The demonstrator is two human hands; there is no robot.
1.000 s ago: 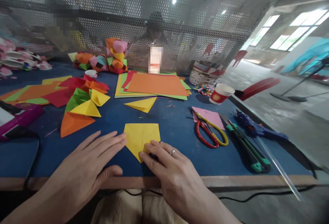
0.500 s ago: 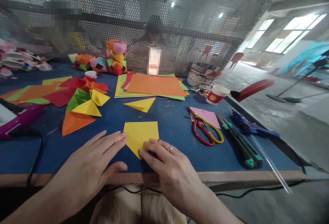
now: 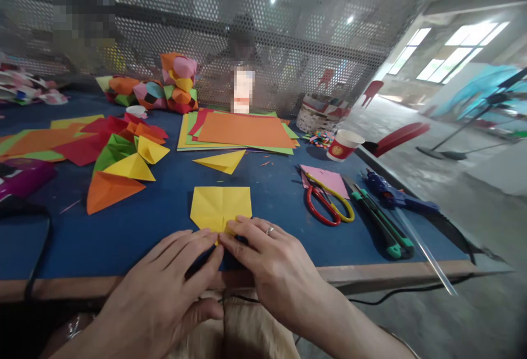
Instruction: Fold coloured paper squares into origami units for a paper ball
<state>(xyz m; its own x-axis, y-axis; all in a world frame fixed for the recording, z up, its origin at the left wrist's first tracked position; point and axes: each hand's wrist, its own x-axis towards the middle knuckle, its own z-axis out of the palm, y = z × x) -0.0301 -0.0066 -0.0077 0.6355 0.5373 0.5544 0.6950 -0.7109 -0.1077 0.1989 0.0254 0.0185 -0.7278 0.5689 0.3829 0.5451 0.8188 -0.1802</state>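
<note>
A yellow paper sheet (image 3: 220, 203) lies on the blue table near its front edge, creased down the middle, with its lower corners folded in toward a point. My left hand (image 3: 181, 260) rests with extended fingertips on the sheet's lower left edge, thumb apart below the table edge. My right hand (image 3: 263, 243), with a ring on one finger, presses its fingertips on the lower right part of the sheet. Both hands are open, and their fingertips meet close to the lower point, which they partly cover. Beyond the sheet lies a folded yellow paper triangle (image 3: 224, 162).
Right: scissors (image 3: 329, 205) on pink paper (image 3: 335, 181), a utility knife (image 3: 382, 224), a blue glue gun (image 3: 395, 194) and a paper cup (image 3: 345, 145). Left: folded paper pieces (image 3: 113, 186). Behind: a stack of coloured paper (image 3: 247, 130), paper balls (image 3: 179, 90) and a perforated metal screen (image 3: 280, 46).
My left hand has moved right and nearer, onto the sheet's lower left edge beside the right fingertips. The sheet's lower right side is now folded in too. The whole view has shifted slightly.
</note>
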